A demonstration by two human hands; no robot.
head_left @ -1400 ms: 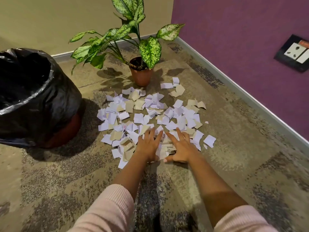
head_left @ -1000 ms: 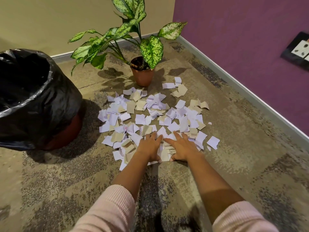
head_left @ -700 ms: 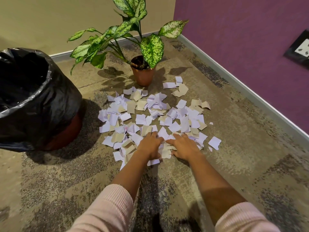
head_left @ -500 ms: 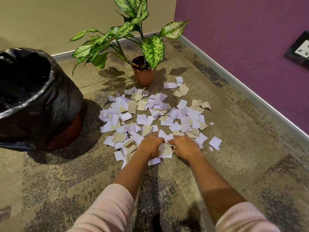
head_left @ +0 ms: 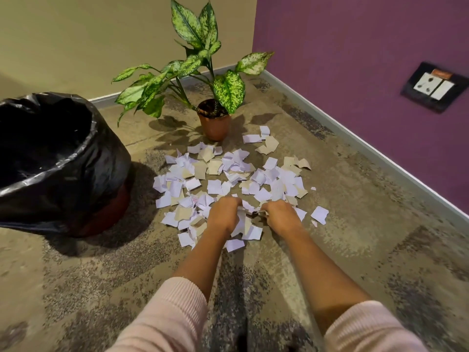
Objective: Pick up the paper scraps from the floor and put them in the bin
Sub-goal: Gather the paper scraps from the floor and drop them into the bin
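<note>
The task seems to be near its beginning. Almost all the paper scraps (head_left: 228,174), white and beige, lie spread on the floor (head_left: 355,224) in the middle of the frame, between the plant pot (head_left: 214,120) above and the person's two hands below. The left hand (head_left: 223,212) and the right hand (head_left: 280,214) are close together at the lower edge of the heap. Both have their fingers curled down into the paper, and each one grasps a bunch of scraps. As far as one can see, the handful is not yet lifted from the floor.

The bin (head_left: 101,174), lined with a black bag, stands at the left of the frame, near the heap but apart from it. Its inside is dark, so one cannot tell whether any paper is already in it.

What is left is to lift this handful, carry it to the bin, and repeat this many times, also for the single scraps at the right of the heap.
</note>
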